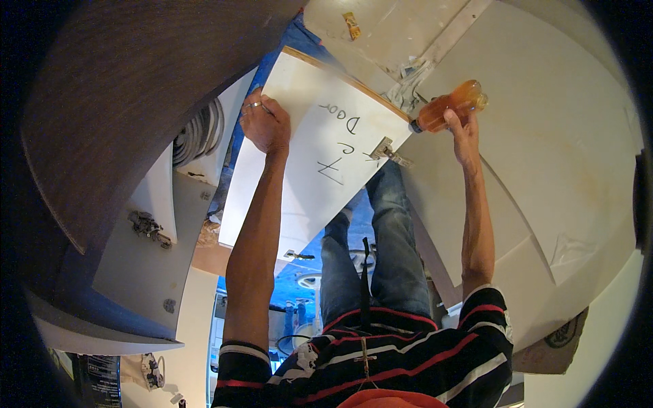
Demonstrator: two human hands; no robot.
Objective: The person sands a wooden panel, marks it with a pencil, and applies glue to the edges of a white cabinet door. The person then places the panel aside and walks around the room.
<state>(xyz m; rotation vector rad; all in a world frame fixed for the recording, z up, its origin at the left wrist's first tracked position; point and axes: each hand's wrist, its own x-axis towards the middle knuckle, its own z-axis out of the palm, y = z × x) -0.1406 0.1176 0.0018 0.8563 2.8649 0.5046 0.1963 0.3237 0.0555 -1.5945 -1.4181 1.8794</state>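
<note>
A white cabinet door point(299, 146) with a bare wood-coloured edge and dark handwriting lies tilted in front of me. Metal hinges point(389, 152) are fixed along its right side. Closed over the door's upper left edge is my left hand point(266, 124), a ring on one finger. My right hand point(465, 138) grips a clear plastic bottle point(450, 107) of amber liquid, held sideways. The bottle's dark tip points at the door's far right corner, close to the bare edge; whether it touches, I cannot tell. No liquid can be seen coming out.
Large white panels point(537, 156) lie on the right. At left are a dark brown panel point(149, 88), a grey coil point(201, 132) and loose metal hinges point(148, 228). A yellow wrapper point(352, 26) lies at the far side. Blue covering point(291, 279) shows around my legs.
</note>
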